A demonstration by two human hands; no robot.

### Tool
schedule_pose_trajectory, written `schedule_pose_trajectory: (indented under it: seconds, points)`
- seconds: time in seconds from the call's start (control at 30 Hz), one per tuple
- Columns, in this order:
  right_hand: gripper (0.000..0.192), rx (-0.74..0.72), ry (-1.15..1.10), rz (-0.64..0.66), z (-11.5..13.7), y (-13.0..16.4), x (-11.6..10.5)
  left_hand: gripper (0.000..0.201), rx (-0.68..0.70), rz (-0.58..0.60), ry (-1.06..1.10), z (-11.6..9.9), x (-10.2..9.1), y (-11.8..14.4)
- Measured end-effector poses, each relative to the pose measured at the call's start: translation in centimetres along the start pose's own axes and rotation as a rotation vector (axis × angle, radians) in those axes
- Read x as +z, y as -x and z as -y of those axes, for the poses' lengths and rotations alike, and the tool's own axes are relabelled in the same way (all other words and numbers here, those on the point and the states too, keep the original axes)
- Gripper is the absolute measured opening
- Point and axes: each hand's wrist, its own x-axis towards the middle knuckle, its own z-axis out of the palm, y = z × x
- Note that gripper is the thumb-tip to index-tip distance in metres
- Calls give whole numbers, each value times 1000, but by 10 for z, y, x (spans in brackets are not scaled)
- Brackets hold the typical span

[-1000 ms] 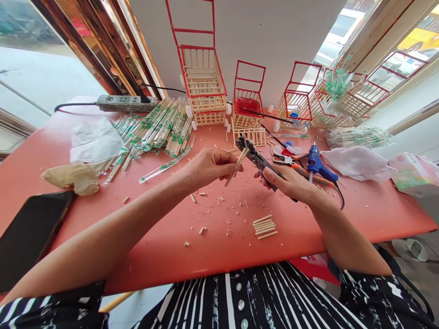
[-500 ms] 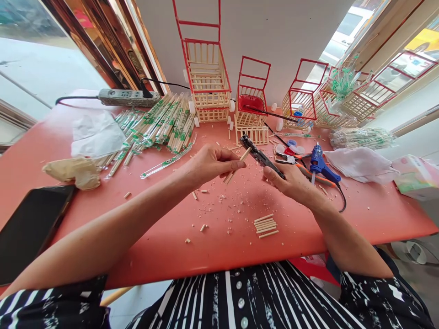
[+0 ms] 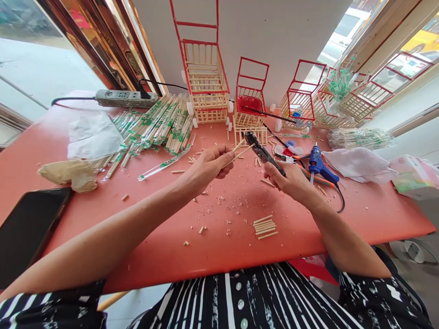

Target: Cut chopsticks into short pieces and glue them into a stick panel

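Pinches two thin wooden sticks (image 3: 247,150) between thumb and fingers of left hand (image 3: 217,162), splayed in a narrow V, ends pointing up and right. Wraps right hand (image 3: 286,180) round the handles of one pair of black pliers (image 3: 263,153). Sees one stick tip right at the pliers' head; cannot tell touching or just in front. Places both between the hands, over the middle of one red tabletop (image 3: 212,251). Counts six or seven short stick pieces (image 3: 265,225), side by side, nearer the front edge; offcuts and crumbs around, too many and small to count. At back, at least four stick-built carts (image 3: 206,98) trimmed in red, rightmost overlapping, total uncertain. One pile of wrapped chopsticks (image 3: 161,123) left of the carts, one plastic-wrapped bundle (image 3: 360,138) far right. One blue glue gun (image 3: 318,167) just right of right hand; one phone (image 3: 30,230) beside left forearm; one power strip (image 3: 125,98) back left; two white cloths (image 3: 94,135), one per side. Front edge close before striped shirt. Widest room between left forearm and short pieces, crumb-strewn, running down to that edge; tighter beyond the pliers, carts near.
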Motion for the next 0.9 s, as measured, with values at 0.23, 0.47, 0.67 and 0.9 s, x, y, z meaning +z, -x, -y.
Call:
schedule_pose_trajectory:
  seconds: [0.23,0.47,0.67,0.9]
  points:
    - [66,-81,159,-96,0,2,7,34,43,30,-33,7,-3,0]
    - [56,-149,227,-229,-1,3,15,42,30,98,155,13,-3,-3]
    - [55,-258,217,-253,-1,2,17,35,-16,116,251,11,-2,-2]
    - [56,-261,140,-191,-2,1,18,35,-36,94,224,4,-1,3]
